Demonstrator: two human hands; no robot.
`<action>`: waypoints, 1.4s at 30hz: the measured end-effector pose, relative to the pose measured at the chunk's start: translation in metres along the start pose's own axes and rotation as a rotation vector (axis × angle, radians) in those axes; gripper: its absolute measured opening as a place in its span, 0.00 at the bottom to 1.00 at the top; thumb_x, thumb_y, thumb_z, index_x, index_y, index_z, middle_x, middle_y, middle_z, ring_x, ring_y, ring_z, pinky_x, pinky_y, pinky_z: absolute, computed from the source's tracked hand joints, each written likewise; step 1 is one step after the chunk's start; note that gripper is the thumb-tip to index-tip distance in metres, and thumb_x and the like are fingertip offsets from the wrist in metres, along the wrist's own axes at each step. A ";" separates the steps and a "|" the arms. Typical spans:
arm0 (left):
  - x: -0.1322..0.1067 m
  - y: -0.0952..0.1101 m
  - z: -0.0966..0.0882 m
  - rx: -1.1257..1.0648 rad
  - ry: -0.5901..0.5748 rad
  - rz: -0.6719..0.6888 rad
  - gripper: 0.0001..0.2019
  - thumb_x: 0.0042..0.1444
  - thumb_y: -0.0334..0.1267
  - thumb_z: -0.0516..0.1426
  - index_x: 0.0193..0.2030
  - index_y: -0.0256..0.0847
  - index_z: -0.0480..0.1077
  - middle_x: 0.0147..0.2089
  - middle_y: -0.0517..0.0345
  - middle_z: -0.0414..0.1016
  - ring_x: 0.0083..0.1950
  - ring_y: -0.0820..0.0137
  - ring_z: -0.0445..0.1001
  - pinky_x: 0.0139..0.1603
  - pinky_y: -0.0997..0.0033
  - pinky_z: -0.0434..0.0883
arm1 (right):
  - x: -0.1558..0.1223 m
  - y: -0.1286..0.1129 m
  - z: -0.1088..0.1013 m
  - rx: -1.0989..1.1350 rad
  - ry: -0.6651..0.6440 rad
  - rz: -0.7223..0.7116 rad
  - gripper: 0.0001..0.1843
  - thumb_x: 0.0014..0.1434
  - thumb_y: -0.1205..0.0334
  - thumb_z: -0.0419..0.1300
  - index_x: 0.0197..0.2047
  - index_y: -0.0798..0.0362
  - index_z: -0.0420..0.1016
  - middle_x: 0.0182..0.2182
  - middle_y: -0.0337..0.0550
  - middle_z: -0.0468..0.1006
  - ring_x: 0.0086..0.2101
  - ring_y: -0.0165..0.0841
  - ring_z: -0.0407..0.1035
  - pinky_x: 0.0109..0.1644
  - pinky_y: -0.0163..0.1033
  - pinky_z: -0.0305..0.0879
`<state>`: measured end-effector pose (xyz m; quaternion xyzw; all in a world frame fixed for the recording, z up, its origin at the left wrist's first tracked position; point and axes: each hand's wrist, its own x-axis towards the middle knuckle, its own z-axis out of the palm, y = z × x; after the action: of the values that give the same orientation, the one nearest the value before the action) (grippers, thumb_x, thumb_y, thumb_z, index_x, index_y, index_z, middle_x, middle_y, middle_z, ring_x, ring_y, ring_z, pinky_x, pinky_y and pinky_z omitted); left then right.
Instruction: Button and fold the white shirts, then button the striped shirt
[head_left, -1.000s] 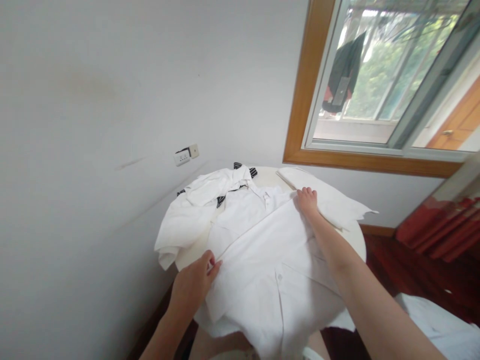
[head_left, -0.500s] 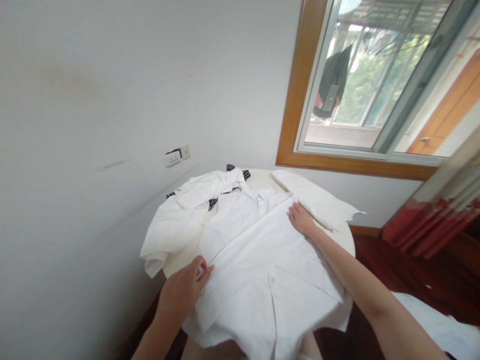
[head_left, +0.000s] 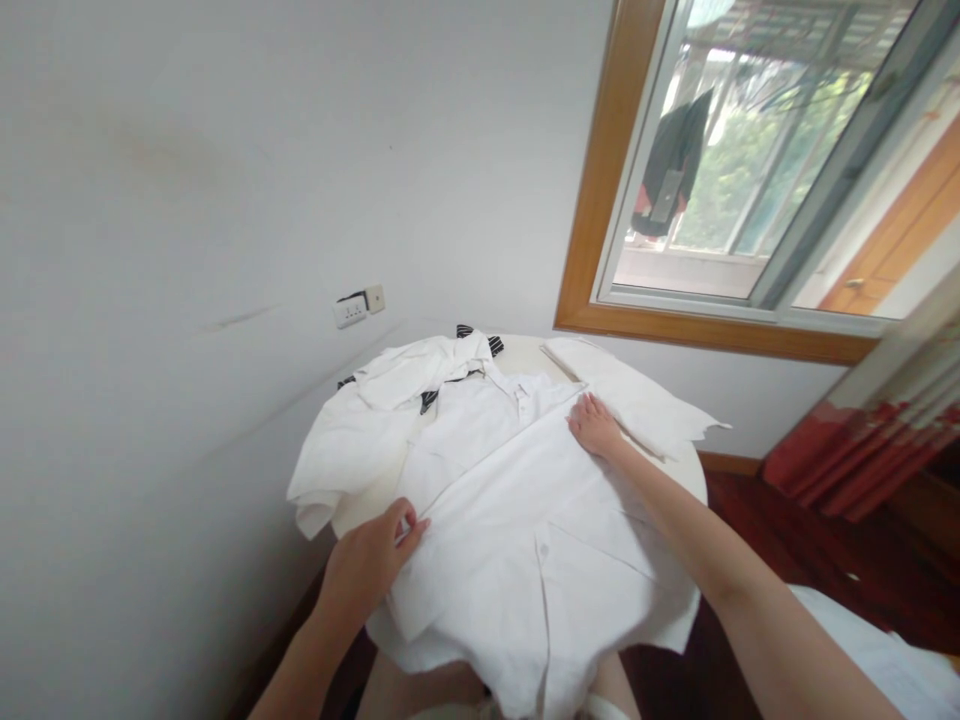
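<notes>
A white button shirt point(head_left: 517, 520) lies spread face up over a small round white table point(head_left: 688, 465), its hem hanging off the near edge. My left hand point(head_left: 371, 565) pinches the shirt's left edge, fingers closed on the cloth. My right hand point(head_left: 592, 425) lies flat and open on the shirt's right shoulder area, near the collar point(head_left: 517, 390).
A second white garment point(head_left: 375, 420) with black-striped trim is heaped at the table's far left. A folded white cloth point(head_left: 637, 400) lies at the far right. Behind are a wall with a socket point(head_left: 358, 306) and a wood-framed window point(head_left: 600, 200); a red curtain point(head_left: 862, 450) hangs at right.
My right hand slid from the shirt's far right edge a little left and nearer, staying flat on the cloth. My left hand kept its pinch on the left edge.
</notes>
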<state>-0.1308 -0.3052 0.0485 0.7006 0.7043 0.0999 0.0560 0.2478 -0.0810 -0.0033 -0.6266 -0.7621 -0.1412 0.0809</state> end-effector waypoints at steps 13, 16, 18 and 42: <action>0.000 -0.001 0.003 0.016 -0.040 -0.044 0.11 0.63 0.47 0.47 0.38 0.44 0.64 0.30 0.63 0.73 0.31 0.73 0.72 0.32 0.74 0.58 | 0.034 0.003 0.022 0.121 -0.163 0.093 0.41 0.66 0.41 0.36 0.67 0.68 0.52 0.66 0.64 0.49 0.66 0.45 0.40 0.67 0.49 0.38; 0.001 -0.001 0.004 0.006 -0.045 -0.036 0.11 0.63 0.46 0.47 0.38 0.44 0.64 0.29 0.63 0.73 0.31 0.73 0.72 0.32 0.74 0.58 | 0.030 0.001 0.018 0.119 -0.113 0.093 0.38 0.66 0.43 0.39 0.66 0.65 0.55 0.66 0.61 0.53 0.66 0.46 0.43 0.67 0.49 0.40; 0.001 -0.002 0.004 0.011 -0.040 -0.031 0.11 0.63 0.46 0.47 0.38 0.44 0.64 0.29 0.63 0.73 0.31 0.73 0.72 0.32 0.74 0.58 | 0.026 -0.003 0.012 0.104 -0.029 0.087 0.34 0.66 0.46 0.41 0.65 0.62 0.57 0.65 0.59 0.56 0.65 0.45 0.46 0.67 0.49 0.40; 0.002 -0.006 0.002 -0.019 -0.005 0.000 0.12 0.62 0.48 0.47 0.37 0.44 0.64 0.28 0.63 0.73 0.31 0.71 0.73 0.31 0.74 0.58 | -0.053 -0.016 -0.010 0.143 -0.023 0.071 0.31 0.67 0.46 0.41 0.65 0.55 0.60 0.64 0.56 0.58 0.64 0.45 0.50 0.65 0.51 0.46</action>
<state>-0.1360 -0.3032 0.0456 0.7002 0.7033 0.1046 0.0645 0.2426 -0.1360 -0.0115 -0.6476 -0.7483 -0.0764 0.1218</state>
